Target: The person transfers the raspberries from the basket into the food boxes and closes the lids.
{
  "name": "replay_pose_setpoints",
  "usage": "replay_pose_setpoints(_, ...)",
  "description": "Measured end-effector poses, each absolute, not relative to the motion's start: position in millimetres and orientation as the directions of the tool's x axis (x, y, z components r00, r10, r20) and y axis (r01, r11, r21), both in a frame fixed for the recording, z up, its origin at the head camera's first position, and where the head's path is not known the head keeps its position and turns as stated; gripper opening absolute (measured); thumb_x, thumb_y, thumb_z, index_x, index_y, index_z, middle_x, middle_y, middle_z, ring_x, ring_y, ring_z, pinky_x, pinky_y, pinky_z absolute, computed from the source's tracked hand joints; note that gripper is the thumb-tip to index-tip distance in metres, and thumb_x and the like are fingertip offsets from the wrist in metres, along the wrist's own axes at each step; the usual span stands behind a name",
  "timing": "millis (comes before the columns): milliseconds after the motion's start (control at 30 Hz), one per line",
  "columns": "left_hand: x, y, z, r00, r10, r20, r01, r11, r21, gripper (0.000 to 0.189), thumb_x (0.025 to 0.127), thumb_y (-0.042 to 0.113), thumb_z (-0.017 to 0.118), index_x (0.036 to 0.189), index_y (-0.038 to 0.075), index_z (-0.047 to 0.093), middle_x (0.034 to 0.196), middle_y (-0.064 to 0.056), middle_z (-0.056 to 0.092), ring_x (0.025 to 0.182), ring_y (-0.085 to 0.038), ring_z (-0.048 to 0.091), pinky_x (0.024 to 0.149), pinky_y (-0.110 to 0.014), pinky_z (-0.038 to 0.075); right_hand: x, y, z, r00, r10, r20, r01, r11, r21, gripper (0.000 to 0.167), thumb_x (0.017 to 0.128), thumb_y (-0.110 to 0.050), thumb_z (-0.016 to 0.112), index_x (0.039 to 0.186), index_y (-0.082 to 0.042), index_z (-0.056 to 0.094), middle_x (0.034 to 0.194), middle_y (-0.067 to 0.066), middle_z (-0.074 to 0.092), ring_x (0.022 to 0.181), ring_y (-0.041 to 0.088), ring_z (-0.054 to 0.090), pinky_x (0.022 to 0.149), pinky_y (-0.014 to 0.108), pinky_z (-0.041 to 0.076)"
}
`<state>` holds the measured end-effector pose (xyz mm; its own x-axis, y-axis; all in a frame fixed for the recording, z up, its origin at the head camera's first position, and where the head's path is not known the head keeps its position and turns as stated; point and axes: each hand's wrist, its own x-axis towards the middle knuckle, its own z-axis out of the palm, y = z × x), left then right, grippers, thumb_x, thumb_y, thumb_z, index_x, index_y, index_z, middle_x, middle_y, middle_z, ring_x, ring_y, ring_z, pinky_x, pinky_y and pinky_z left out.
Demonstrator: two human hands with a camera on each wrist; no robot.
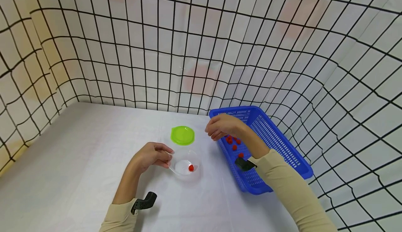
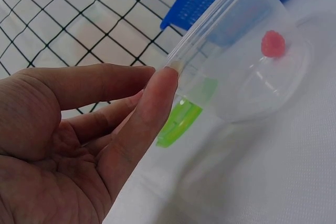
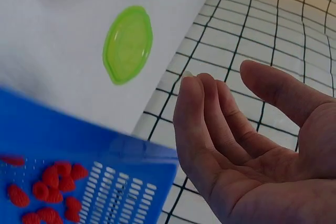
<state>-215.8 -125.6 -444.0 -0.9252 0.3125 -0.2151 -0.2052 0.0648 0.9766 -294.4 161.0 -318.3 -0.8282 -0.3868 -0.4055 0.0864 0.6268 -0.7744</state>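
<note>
My left hand (image 1: pixel 154 156) pinches the rim of a clear plastic tub (image 2: pixel 236 77) between thumb and fingers. One red raspberry (image 2: pixel 273 44) lies inside, on the tub's bottom. My right hand (image 1: pixel 226 125) is over the left edge of a blue perforated basket (image 1: pixel 284 144). Its fingers are loosely bent, with a gap between thumb and fingertips and nothing held, as the right wrist view shows. Several raspberries (image 3: pixel 55 182) lie on the basket's floor, partly hidden by the right forearm in the head view.
A bright green lid (image 1: pixel 183 135) lies flat on the white table (image 1: pixel 94 148), just behind the tub. A black wire grid (image 1: pixel 157 43) stands along the back and both sides, close behind the basket.
</note>
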Motion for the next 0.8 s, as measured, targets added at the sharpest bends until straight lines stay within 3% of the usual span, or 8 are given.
replay_pose_setpoints(400, -216.1, -125.8, -446.1, -0.927, 0.309, -0.215, -0.204, 0.07, 0.977, 0.033, 0.09, 0.001, 0.068, 0.118, -0.016, 0.062, 0.084, -0.01, 0.07, 0.066, -0.017, 0.068, 0.069, -0.032, 0.064, -306.3, 210.4, -309.0, -0.881, -0.317, -0.351, 0.064, 0.656, -0.752, 0.032, 0.098, -0.016, 0.065, 0.12, 0.008, 0.064, 0.117, 0.023, 0.069, 0.099, 0.03, 0.071, 0.099, 0.05, 0.057)
replay_pose_setpoints(600, -216.0, -125.2, -445.3, -0.926, 0.313, -0.211, -0.2, 0.066, 0.978, 0.035, 0.09, 0.001, 0.068, 0.119, -0.017, 0.061, 0.085, -0.011, 0.07, 0.066, -0.017, 0.068, 0.069, -0.032, 0.064, -309.1, 238.2, -316.8, -0.89, -0.251, -0.38, 0.131, 0.659, -0.741, 0.031, 0.099, -0.014, 0.064, 0.121, 0.007, 0.063, 0.121, 0.021, 0.068, 0.098, 0.028, 0.071, 0.1, 0.048, 0.057)
replay_pose_setpoints(800, -217.3, -126.6, -446.4, -0.925, 0.311, -0.218, -0.206, 0.072, 0.976, 0.033, 0.09, 0.001, 0.068, 0.118, -0.016, 0.062, 0.083, -0.01, 0.07, 0.066, -0.017, 0.067, 0.069, -0.031, 0.064, -313.0, 261.5, -328.0, -0.87, -0.213, -0.445, 0.224, 0.633, -0.741, 0.033, 0.097, -0.012, 0.065, 0.122, 0.01, 0.06, 0.109, 0.015, 0.07, 0.09, 0.022, 0.07, 0.098, 0.046, 0.058)
